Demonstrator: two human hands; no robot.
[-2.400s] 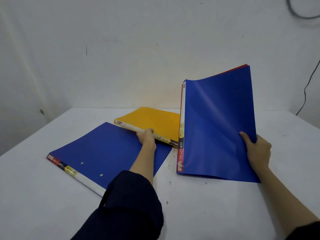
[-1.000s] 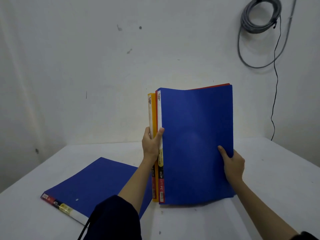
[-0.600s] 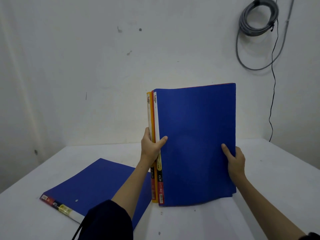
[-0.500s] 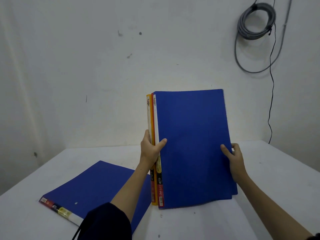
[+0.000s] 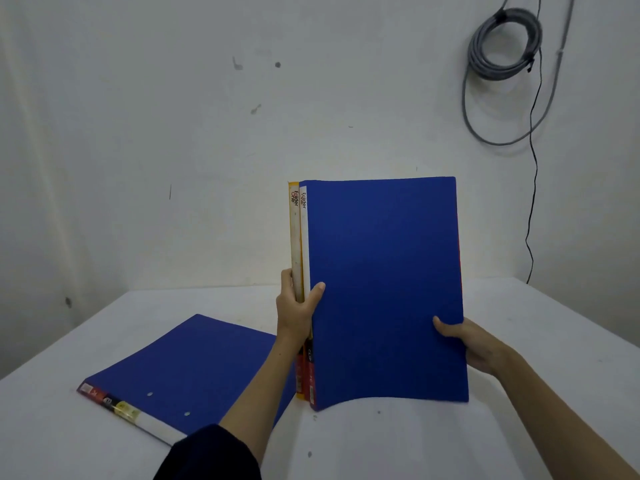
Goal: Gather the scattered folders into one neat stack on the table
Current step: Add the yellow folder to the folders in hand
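Squared up since a moment ago: upright folders (image 5: 384, 289) now flush, long axis vertical, spines left, bottom edges on tabletop (image 5: 381, 441). Left hand (image 5: 296, 315) clamped around spines; right hand (image 5: 471, 344) pinching the open edge. Flat blue folder (image 5: 187, 372) lying left, spine toward viewer.

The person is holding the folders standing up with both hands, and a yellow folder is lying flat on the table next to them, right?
Not quite. The head view shows the flat folder on the table is blue, not yellow. The yellow folder is standing in the bundle held by the left hand and right hand.
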